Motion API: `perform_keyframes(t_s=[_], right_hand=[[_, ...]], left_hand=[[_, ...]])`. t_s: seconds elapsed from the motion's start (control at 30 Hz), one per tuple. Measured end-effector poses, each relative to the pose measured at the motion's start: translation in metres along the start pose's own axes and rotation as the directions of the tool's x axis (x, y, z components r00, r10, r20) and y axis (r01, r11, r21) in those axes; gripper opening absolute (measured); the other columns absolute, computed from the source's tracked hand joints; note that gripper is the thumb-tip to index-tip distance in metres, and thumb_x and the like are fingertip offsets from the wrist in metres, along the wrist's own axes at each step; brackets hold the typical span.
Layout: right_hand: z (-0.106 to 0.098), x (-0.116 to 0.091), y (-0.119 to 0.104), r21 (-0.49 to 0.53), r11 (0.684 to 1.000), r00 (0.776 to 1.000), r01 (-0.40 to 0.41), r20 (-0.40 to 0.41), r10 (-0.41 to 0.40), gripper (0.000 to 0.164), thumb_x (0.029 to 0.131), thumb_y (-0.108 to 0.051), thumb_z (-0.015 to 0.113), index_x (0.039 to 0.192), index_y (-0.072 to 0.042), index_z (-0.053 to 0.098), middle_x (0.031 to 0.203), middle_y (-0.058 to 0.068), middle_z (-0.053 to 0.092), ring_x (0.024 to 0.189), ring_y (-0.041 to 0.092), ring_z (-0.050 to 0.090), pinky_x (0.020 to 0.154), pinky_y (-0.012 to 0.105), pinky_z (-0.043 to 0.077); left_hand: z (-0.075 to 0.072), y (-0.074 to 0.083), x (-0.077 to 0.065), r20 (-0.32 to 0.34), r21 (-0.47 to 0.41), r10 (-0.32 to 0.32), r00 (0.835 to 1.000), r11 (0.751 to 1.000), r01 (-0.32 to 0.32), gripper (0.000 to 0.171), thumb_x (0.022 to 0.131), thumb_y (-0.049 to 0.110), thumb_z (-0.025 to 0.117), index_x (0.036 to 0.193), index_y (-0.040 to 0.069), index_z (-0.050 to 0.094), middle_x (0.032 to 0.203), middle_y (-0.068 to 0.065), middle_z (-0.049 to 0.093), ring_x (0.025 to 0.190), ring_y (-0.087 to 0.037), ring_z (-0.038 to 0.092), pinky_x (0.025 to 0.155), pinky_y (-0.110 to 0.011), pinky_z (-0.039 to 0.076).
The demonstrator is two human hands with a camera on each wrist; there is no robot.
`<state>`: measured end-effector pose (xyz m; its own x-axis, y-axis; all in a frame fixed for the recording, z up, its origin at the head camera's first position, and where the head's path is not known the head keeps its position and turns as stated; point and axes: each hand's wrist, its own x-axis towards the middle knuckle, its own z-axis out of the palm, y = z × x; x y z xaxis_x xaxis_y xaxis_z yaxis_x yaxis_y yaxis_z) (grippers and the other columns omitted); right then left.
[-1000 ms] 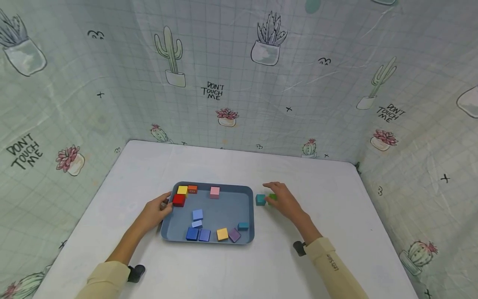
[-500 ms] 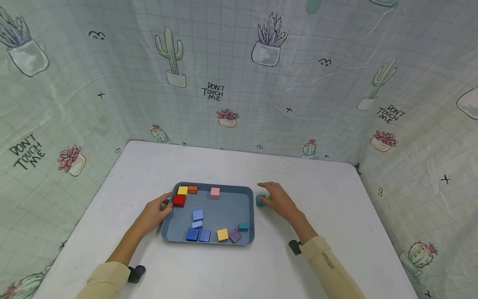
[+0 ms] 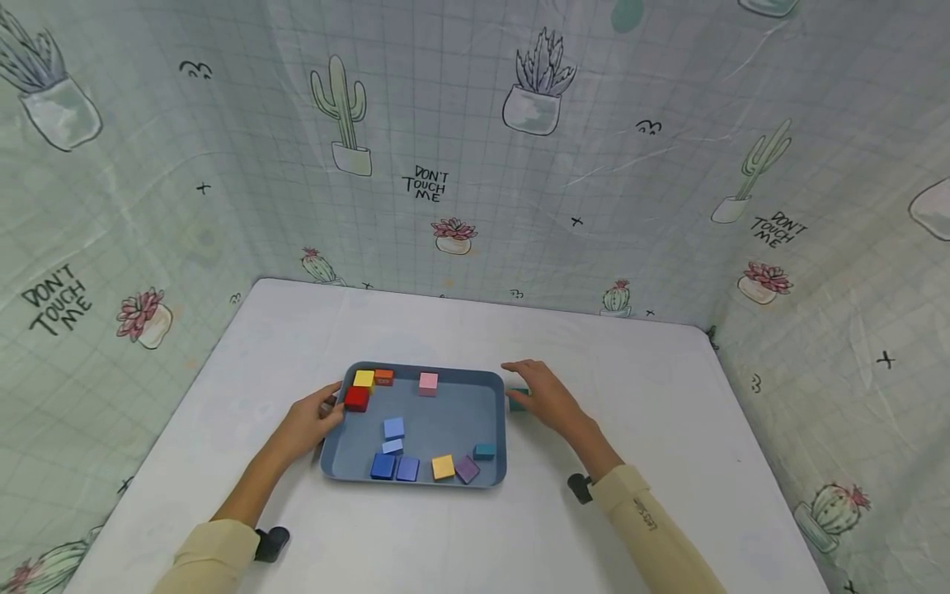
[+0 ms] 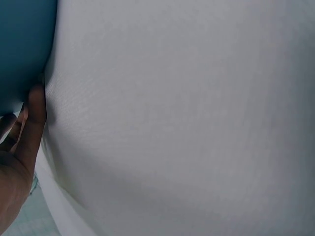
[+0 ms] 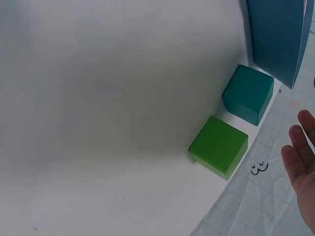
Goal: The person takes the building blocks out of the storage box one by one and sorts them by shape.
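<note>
My left hand [image 3: 306, 422] is at the left side of a grey-blue tray [image 3: 445, 412]. Its fingertips touch the outer wall; the left wrist view shows one finger [image 4: 34, 115] lying straight along it. To the right of the tray stand a teal block [image 5: 246, 93] and a green block [image 5: 218, 147] on the white table. Over them hovers my right hand [image 3: 547, 398], thumb and fingers spread apart, holding nothing. From the head the hand covers the green block and part of the teal one. In the right wrist view its fingers [image 5: 293, 162] appear beyond both blocks.
Inside the tray, a red block [image 3: 356, 399], a yellow block [image 3: 364, 379] and an orange block [image 3: 383, 377] cluster at the back left. A pink block [image 3: 428, 384] sits at the back. Several blue blocks, a light-orange block [image 3: 443, 467] and a purple block [image 3: 467, 469] lie nearer the front.
My right hand has moved left, from beside the green block to over the teal block, near the tray's right edge. The green block has become hidden in the head view. My left hand stays put.
</note>
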<state>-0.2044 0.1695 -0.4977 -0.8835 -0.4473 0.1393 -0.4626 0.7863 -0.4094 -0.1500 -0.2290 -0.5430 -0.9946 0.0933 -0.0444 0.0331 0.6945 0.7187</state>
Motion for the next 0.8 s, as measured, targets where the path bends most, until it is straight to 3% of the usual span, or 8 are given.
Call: perform_keyframes(t_s=[0.33, 0.8], right_hand=[[0.006, 0.008, -0.014, -0.028, 0.999, 0.999, 0.018, 0.041, -0.016, 0.045, 0.086, -0.022, 0.069, 0.128, -0.013, 0.057, 0.122, 0.004, 0.058, 0.115, 0.021, 0.05, 0.093, 0.035, 0.043], [0.015, 0.014, -0.027, -0.05, 0.996, 0.997, 0.071, 0.034, -0.069, 0.045, 0.085, -0.02, 0.071, 0.127, -0.011, 0.057, 0.118, 0.005, 0.06, 0.113, 0.021, 0.052, 0.093, 0.033, 0.043]], left_hand=[[-0.001, 0.002, -0.001, 0.001, -0.007, 0.002, 1.0, 1.0, -0.002, 0.053, 0.09, 0.013, 0.055, 0.137, -0.009, 0.04, 0.106, -0.021, 0.057, 0.077, -0.021, 0.053, 0.061, -0.028, 0.049], [0.003, -0.003, 0.0, -0.006, -0.004, 0.002, 1.0, 1.0, -0.002, 0.054, 0.09, 0.015, 0.056, 0.137, -0.007, 0.04, 0.107, -0.021, 0.057, 0.079, -0.023, 0.054, 0.063, -0.028, 0.05]])
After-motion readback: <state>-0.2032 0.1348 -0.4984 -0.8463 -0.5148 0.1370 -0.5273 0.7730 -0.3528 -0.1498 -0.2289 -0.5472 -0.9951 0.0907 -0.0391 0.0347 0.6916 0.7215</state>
